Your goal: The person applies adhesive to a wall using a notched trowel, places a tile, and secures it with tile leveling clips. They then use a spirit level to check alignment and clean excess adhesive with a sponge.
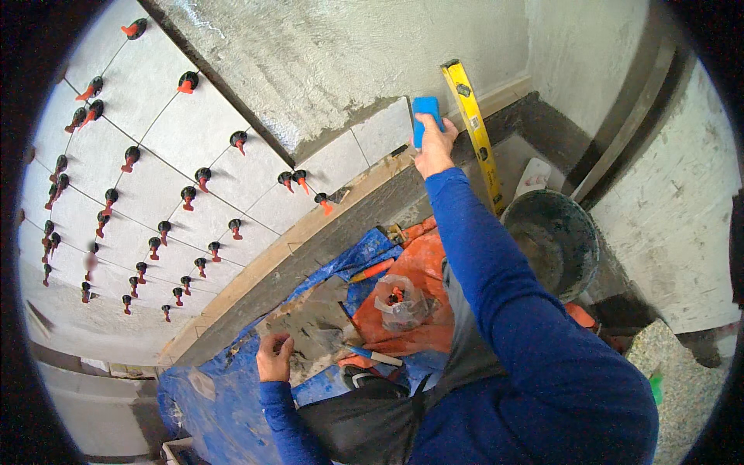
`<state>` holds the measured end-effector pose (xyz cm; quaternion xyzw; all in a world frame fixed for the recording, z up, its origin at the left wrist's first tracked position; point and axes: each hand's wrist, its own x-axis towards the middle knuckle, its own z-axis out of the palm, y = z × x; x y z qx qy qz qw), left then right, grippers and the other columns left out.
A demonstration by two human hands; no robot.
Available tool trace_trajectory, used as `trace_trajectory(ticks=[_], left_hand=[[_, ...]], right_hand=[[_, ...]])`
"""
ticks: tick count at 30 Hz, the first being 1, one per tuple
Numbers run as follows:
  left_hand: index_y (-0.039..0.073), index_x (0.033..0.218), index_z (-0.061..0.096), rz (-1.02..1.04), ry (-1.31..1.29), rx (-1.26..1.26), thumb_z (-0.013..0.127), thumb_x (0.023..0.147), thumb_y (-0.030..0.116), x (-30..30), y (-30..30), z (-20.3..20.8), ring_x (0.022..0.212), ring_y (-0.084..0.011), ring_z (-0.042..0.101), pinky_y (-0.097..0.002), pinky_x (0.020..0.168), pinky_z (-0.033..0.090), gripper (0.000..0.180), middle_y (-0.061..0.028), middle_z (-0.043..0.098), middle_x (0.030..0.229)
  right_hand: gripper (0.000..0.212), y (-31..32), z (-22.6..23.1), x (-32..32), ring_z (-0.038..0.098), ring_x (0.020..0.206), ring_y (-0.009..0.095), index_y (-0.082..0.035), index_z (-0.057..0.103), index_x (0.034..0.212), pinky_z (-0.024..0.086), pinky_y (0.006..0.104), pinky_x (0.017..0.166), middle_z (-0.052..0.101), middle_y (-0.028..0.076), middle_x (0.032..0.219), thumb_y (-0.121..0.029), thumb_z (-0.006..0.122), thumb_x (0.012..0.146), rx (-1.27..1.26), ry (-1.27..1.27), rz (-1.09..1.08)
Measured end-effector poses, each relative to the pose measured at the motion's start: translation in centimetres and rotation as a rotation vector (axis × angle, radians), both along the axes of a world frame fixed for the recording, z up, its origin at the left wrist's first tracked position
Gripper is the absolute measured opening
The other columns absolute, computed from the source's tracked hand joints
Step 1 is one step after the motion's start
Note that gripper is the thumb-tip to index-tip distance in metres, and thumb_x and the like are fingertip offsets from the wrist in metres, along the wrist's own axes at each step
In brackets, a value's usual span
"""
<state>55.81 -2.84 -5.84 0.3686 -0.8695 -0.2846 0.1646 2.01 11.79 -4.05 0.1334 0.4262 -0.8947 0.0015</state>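
Note:
At the right end of the lowest tile row, my right hand (435, 147) grips a blue rectangular block (425, 116) from its near side. The block covers part of the wall beside a small cut tile (384, 128); I cannot tell if it touches that tile. Just right of the hand, a yellow spirit level (474, 128) leans against the wall. My left hand (274, 358) is low over the blue sheet, its fingers curled in; whatever they hold, if anything, is hidden. Grey wall tiles (167, 116) with several red-and-black levelling clips (187, 82) fill the left side.
A wooden batten (267, 248) runs under the tiles. Right of my arm stands a dark bucket (554, 240). An orange bag (415, 263), a clear bag of red pieces (399, 301) and a blue-and-white handled tool (373, 356) lie on the blue sheet (213, 418) near my shoe.

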Motion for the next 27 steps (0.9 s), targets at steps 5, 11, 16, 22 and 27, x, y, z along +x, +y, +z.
trace_trajectory(ticks=[5,11,16,22,27], left_hand=[[0.0,0.103,0.072,0.026,-0.01,0.058,0.075,0.087,0.019,0.2,-0.1,-0.2,0.086,-0.0215,0.071,-0.0345,0.079,0.055,0.025,-0.0129,0.073,0.093],[0.0,0.104,0.072,0.043,-0.05,0.108,0.075,0.087,0.019,0.7,-1.0,-1.3,0.084,-0.0195,0.071,-0.0335,0.076,0.056,0.026,-0.0128,0.074,0.092],[-0.001,0.103,0.072,0.047,-0.007,0.195,0.074,0.088,0.019,0.8,-1.8,-2.0,0.082,-0.0193,0.071,-0.0333,0.076,0.056,0.026,-0.0129,0.074,0.09],[-0.001,0.103,0.073,0.025,-0.043,0.115,0.074,0.088,0.018,-1.0,-1.1,-1.1,0.082,-0.0183,0.071,-0.0319,0.076,0.055,0.024,-0.0121,0.074,0.09],[-0.001,0.103,0.073,0.012,-0.027,0.083,0.074,0.088,0.018,-1.2,-0.3,-0.6,0.081,-0.0173,0.07,-0.0315,0.075,0.055,0.024,-0.0118,0.074,0.089]], right_hand=[[0.091,-1.8,0.2,0.2,0.056,0.118,0.038,-0.014,0.039,0.15,0.049,0.0474,0.1,0.046,0.021,0.135,-0.04,0.086,0.076,0.425,0.005,-0.141],[0.094,-3.6,0.7,0.8,0.055,0.117,0.045,-0.015,0.034,0.154,0.048,0.052,0.1,0.043,0.026,0.133,-0.05,0.081,0.08,0.755,-0.03,0.015],[0.094,-5.9,0.9,3.9,0.055,0.114,0.044,-0.017,0.033,0.152,0.046,0.0553,0.098,0.045,0.025,0.128,-0.049,0.081,0.078,0.823,0.072,-0.004],[0.087,-6.8,0.3,9.4,0.055,0.114,0.045,-0.013,0.037,0.146,0.046,0.0535,0.099,0.044,0.024,0.129,-0.039,0.081,0.076,0.814,0.262,0.204],[0.07,-5.2,0.5,9.6,0.055,0.115,0.047,-0.004,0.047,0.138,0.048,0.0538,0.096,0.046,0.03,0.132,-0.038,0.07,0.081,0.666,0.344,0.401]])
